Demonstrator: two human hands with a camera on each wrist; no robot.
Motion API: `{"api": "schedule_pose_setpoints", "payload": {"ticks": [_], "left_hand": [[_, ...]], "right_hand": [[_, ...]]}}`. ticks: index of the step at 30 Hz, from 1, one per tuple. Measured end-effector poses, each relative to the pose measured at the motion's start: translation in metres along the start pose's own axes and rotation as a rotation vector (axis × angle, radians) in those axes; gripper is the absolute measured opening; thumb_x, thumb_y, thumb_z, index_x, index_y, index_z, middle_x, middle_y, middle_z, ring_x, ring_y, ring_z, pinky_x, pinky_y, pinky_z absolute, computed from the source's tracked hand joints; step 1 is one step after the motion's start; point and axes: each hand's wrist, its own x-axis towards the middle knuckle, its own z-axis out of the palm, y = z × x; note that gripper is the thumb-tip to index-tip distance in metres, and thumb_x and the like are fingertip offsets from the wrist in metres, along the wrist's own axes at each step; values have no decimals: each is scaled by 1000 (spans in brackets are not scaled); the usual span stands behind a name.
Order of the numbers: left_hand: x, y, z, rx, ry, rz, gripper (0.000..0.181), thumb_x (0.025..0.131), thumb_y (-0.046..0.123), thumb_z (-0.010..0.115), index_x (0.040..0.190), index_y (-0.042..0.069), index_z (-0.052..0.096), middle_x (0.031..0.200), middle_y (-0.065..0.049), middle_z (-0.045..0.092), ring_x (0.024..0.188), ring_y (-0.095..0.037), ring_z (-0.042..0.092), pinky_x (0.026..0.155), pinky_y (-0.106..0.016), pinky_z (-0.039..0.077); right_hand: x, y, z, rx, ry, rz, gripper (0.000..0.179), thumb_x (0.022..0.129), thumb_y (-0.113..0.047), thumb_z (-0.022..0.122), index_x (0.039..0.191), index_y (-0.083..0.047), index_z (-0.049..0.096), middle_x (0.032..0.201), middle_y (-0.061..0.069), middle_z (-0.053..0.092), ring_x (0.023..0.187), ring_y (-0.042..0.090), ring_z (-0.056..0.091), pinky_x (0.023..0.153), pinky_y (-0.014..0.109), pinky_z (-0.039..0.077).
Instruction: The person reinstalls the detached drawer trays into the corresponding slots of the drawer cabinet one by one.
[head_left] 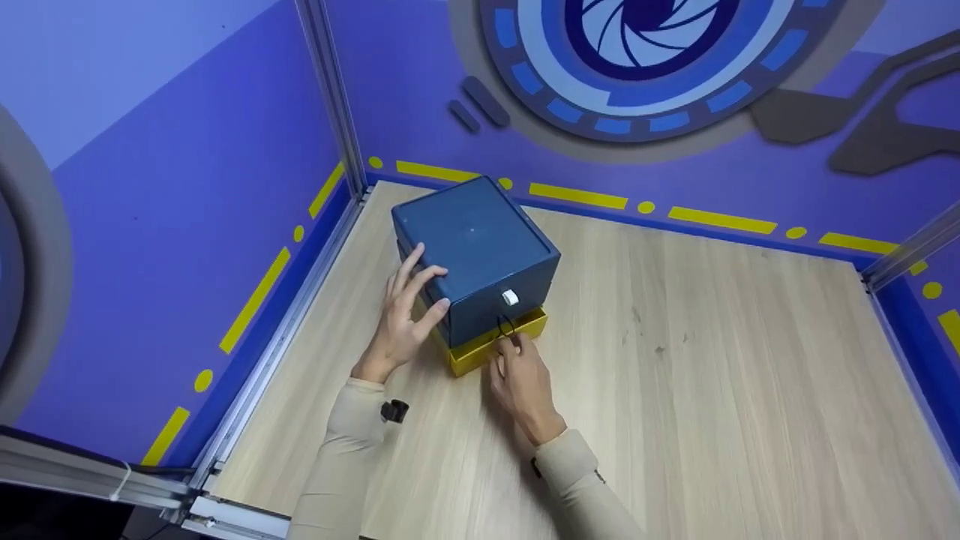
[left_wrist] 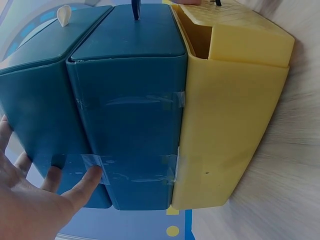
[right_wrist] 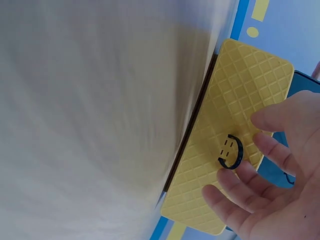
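Two dark blue drawer boxes [left_wrist: 127, 110] and a yellow one [left_wrist: 230, 120] at the bottom form a stack, with clear tape on their side. The yellow drawer [head_left: 499, 345] stands partly out of its box. My left hand [head_left: 405, 319] rests on the left side and top edge of the uppermost blue box [head_left: 480, 240], fingers spread. My right hand [head_left: 525, 382] is at the yellow drawer's front; in the right wrist view, its loosely bent fingers lie beside a black loop handle [right_wrist: 240, 152], fingertips right at the loop.
The stack stands on a light wooden table [head_left: 712, 375] between purple-blue panels [head_left: 180, 187] with metal frame posts. On the top drawer is a white tab [head_left: 510, 298]; a black loop [head_left: 505, 325] hangs from the middle drawer. The tabletop extends to the right of the stack.
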Motion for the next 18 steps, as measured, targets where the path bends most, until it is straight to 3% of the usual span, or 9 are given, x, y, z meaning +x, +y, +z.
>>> {"api": "schedule_pose_setpoints", "payload": {"ticks": [18], "left_hand": [[1,1,-2,-7,-5,-1,44,101,33,63,143,21,62,178,-8,23,161,-39,20,122,-74,18]], "right_hand": [[8,-6,6,0,-108,50,28,100,-14,70,124,1,70,117,21,65,103,34,70,89,47,61]]}}
